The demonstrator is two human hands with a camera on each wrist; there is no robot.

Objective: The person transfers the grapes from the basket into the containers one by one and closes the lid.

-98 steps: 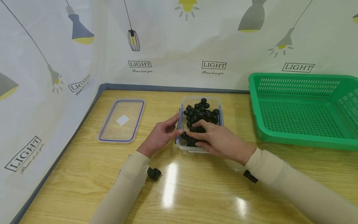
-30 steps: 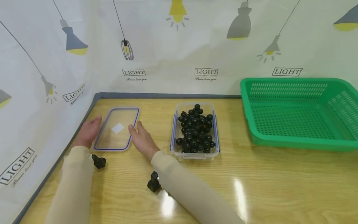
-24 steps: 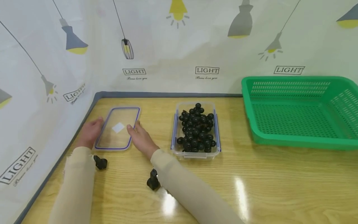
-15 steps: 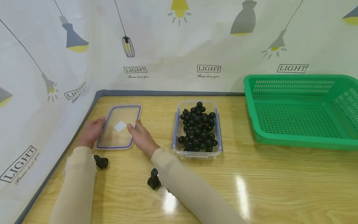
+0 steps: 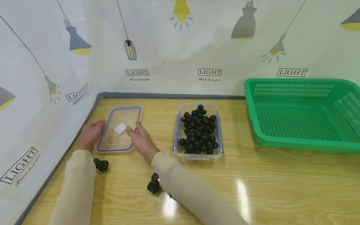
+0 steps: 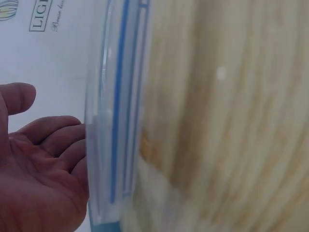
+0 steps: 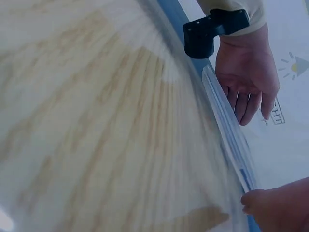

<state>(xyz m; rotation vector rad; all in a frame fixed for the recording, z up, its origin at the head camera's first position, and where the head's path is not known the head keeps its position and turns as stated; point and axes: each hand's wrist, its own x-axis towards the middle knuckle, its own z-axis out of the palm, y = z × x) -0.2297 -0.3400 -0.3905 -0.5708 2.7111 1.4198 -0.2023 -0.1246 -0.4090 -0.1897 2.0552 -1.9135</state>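
Note:
The clear plastic lid has a blue seal and a white label. It lies at the left, between my hands. At its left edge is my left hand; in the left wrist view the fingers reach behind the lid's edge, fairly straight, with the thumb raised off it. My right hand pinches the right edge, thumb over the lid and fingers at the rim. Farther right, a clear food container with blue side flaps holds a bunch of black grapes.
A green perforated basket stands at the back right of the wooden table. A white backdrop printed with lamps rises along the back and left. Black cameras sit on both wrists.
Both hands have left the container and grapes and gone left to the lid. In the last second they have closed in on its edges, and its label has changed slightly in tilt.

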